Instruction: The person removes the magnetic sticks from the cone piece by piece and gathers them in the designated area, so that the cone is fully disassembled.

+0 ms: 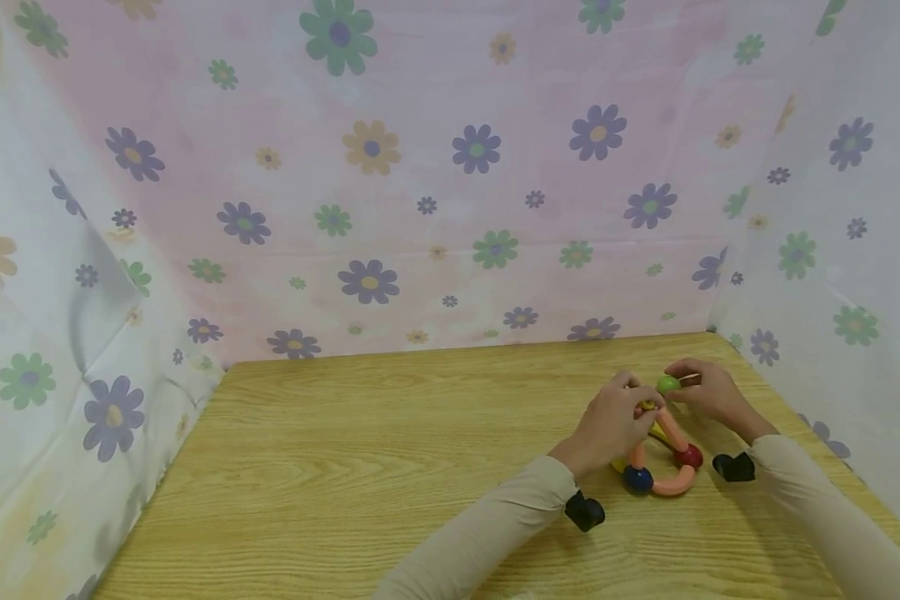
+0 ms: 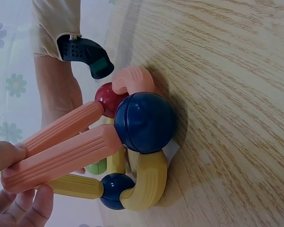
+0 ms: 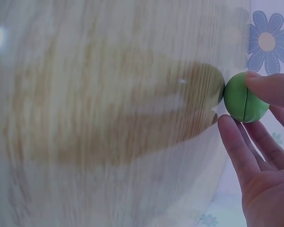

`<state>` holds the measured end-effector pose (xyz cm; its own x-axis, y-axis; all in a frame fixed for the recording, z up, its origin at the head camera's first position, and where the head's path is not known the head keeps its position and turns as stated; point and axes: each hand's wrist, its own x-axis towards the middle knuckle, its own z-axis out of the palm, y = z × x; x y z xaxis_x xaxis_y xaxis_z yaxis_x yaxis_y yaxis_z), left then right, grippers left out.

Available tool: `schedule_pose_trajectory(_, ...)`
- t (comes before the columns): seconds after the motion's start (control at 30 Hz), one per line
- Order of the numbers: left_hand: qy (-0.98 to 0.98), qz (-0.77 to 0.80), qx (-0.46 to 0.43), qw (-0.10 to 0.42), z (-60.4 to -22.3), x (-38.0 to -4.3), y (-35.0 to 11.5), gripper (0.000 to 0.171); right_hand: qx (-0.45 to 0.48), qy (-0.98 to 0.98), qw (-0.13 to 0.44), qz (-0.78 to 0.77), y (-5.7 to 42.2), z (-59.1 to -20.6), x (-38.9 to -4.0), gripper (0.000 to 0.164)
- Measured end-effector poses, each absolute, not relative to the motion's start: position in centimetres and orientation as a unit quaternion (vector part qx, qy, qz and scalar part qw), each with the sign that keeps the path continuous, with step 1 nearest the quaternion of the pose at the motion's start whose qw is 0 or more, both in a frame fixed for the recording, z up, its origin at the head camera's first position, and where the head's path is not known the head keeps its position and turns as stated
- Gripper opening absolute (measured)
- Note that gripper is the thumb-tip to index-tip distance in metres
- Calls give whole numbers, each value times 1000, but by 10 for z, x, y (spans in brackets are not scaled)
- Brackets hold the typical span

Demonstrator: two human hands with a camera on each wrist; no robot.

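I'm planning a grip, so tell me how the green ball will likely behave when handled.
The green ball would probably roll if pushed along the table, since it is round. Its smooth surface may make it somewhat slippery. It is likely stiff, as its outline looks undented where the right hand pinches it.

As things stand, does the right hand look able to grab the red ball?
Probably not straight away: the right hand is occupied, pinching the green ball. The path itself looks free, though; in the head view, nothing seems to lie between that hand and the red ball.
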<state>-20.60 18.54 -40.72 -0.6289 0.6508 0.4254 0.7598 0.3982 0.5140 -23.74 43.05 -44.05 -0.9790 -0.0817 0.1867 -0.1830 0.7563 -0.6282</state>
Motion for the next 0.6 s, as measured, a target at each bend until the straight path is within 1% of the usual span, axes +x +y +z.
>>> schedule_pose_trajectory(0.4,-835,-349,-416,85,-407,-206,185,18,69,-941,65,325,427,-432,-233,39)
schedule_pose_trajectory(0.6,-831,-365,-411,82,-407,-205,184,20,82,-946,91,302,427,-424,-225,39)
